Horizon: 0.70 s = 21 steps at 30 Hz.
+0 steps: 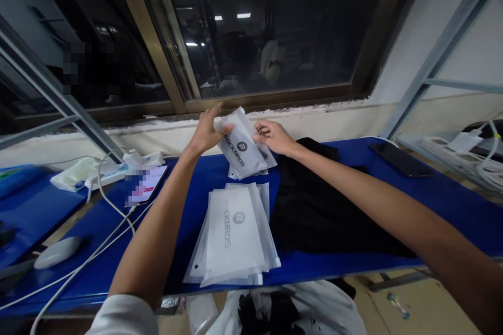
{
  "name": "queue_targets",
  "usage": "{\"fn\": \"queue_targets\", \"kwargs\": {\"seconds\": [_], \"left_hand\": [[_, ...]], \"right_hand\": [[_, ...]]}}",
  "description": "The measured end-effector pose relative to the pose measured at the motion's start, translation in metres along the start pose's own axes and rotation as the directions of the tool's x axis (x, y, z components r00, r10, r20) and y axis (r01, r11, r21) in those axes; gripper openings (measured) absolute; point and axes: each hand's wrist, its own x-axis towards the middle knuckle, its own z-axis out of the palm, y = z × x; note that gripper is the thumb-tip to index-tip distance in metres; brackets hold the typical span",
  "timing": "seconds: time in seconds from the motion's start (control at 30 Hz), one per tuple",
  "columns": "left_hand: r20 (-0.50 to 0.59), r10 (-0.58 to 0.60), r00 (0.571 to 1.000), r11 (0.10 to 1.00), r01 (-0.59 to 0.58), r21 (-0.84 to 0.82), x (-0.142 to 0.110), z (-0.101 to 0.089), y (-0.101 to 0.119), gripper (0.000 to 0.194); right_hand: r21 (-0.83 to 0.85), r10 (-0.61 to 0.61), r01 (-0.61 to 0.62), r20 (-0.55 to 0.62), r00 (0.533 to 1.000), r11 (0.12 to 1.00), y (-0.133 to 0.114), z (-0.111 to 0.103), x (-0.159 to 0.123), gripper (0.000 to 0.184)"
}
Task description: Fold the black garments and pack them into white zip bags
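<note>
My left hand (pixel 204 132) and my right hand (pixel 275 137) both grip a frosted white plastic bag printed "ROCKBROS" (pixel 242 145), held up at the table's far side. The left thumb presses on its upper left, and the right fingers pinch its right edge. Below it lies a loose stack of similar printed bags (pixel 231 235) on the blue table (pixel 188 175). A folded black garment (pixel 326 204) lies to the right of the stack, under my right forearm.
A black phone (pixel 401 159) lies at the far right, and another phone with a blurred screen (pixel 145 186) lies at the left. Beside it are a power strip (pixel 106 172), white cables and a white mouse (pixel 57 252). A window (pixel 259 26) stands behind the table.
</note>
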Motion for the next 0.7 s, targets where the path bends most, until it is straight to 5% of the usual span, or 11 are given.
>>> {"fn": "queue_targets", "kwargs": {"seconds": [0.07,0.17,0.3,0.47,0.7], "left_hand": [[-0.093,0.216,0.972,0.963,-0.228,-0.142,-0.003,-0.002,0.023,0.038],[-0.228,0.244,0.942,0.926,-0.296,-0.232,-0.017,0.000,0.065,0.017],[-0.254,0.277,0.927,0.882,-0.350,-0.315,-0.038,0.008,0.105,0.020],[-0.223,0.308,0.925,0.829,-0.376,-0.414,-0.049,0.018,0.114,0.023],[-0.240,0.228,0.944,0.868,-0.308,-0.388,-0.050,0.014,0.113,0.028]], "right_hand": [[-0.034,-0.203,0.202,-0.070,0.977,0.979,-0.023,-0.015,-0.011,0.012],[-0.114,-0.310,0.294,-0.157,0.938,0.949,-0.059,-0.034,-0.028,0.020],[-0.240,-0.397,0.343,-0.236,0.887,0.908,-0.090,-0.044,-0.044,0.042],[-0.280,-0.429,0.355,-0.276,0.860,0.892,-0.094,-0.047,-0.054,0.052],[-0.105,-0.349,0.335,-0.189,0.918,0.936,-0.095,-0.044,-0.045,0.048]]}}
